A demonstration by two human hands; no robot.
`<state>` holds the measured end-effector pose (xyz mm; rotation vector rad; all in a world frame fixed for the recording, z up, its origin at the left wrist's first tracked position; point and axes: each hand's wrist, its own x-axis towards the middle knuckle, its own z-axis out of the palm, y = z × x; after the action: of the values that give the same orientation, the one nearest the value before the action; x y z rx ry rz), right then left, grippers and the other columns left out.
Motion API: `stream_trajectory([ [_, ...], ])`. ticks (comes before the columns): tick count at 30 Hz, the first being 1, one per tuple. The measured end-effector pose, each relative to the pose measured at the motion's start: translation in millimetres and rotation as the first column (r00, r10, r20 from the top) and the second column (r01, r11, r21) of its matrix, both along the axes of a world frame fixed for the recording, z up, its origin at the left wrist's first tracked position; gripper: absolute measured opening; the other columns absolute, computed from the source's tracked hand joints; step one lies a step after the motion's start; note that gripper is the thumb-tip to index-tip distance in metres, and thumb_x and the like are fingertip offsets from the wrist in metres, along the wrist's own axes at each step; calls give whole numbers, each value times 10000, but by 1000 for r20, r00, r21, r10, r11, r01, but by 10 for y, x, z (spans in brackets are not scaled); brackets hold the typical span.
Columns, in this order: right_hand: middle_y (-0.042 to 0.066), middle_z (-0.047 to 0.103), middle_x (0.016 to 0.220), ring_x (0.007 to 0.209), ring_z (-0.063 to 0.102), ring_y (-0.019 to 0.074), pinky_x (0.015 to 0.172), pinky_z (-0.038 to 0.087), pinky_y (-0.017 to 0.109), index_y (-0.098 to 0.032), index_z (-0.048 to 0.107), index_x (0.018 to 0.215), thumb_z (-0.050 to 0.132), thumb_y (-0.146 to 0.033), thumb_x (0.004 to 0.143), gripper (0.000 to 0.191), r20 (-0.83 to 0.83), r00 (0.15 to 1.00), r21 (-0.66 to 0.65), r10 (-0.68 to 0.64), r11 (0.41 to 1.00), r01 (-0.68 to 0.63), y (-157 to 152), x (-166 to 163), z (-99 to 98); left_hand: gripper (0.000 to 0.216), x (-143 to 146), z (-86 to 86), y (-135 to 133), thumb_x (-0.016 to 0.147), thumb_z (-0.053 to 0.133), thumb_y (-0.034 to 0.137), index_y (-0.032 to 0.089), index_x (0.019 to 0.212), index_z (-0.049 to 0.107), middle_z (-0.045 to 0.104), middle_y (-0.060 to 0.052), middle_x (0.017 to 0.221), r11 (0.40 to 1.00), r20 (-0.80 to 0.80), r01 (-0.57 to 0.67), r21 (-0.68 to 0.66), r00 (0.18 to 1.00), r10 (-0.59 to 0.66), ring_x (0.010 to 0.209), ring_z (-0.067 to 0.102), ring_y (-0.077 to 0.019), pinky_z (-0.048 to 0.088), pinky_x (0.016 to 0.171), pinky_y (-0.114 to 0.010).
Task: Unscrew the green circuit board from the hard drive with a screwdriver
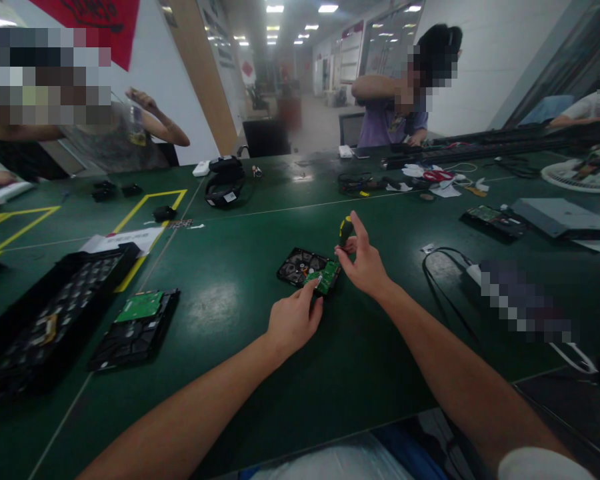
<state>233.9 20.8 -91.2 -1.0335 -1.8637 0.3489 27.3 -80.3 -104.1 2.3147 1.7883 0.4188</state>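
Note:
A black hard drive (300,265) with a green circuit board (325,275) on top lies on the green table (240,313) in front of me. My left hand (294,321) rests at its near edge, fingers curled and touching the board. My right hand (363,261) grips a screwdriver with a yellow and black handle (345,231), held upright over the drive's right corner.
A second hard drive (136,328) lies at the left beside a long black tray (45,320). Black cables (443,267) run at the right. A headset (225,183), papers and boards lie farther back. Other people sit along the far side.

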Motion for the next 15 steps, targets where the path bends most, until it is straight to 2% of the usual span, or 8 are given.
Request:
stream_trajectory([
  [5, 48, 740, 1039, 864, 732, 235, 873, 628, 458, -362, 60, 1686, 615, -255, 988, 899, 14, 1000, -9, -6, 1000, 6, 17, 8, -3, 455, 13, 11, -3, 1063, 440, 403, 254, 1491, 488, 758, -72, 1196, 1000, -24, -3, -17, 1000, 2, 916, 759, -244, 570, 792, -346],
  [15, 22, 765, 976, 818, 745, 230, 841, 642, 444, -364, 136, 1681, 683, -258, 945, 922, -4, 998, -13, -64, 998, 64, 62, 5, -15, 442, 19, 37, -1, 1063, 438, 395, 248, 1475, 501, 761, -71, 1192, 1000, -27, 5, -28, 1000, -6, 896, 758, -241, 566, 782, -345],
])
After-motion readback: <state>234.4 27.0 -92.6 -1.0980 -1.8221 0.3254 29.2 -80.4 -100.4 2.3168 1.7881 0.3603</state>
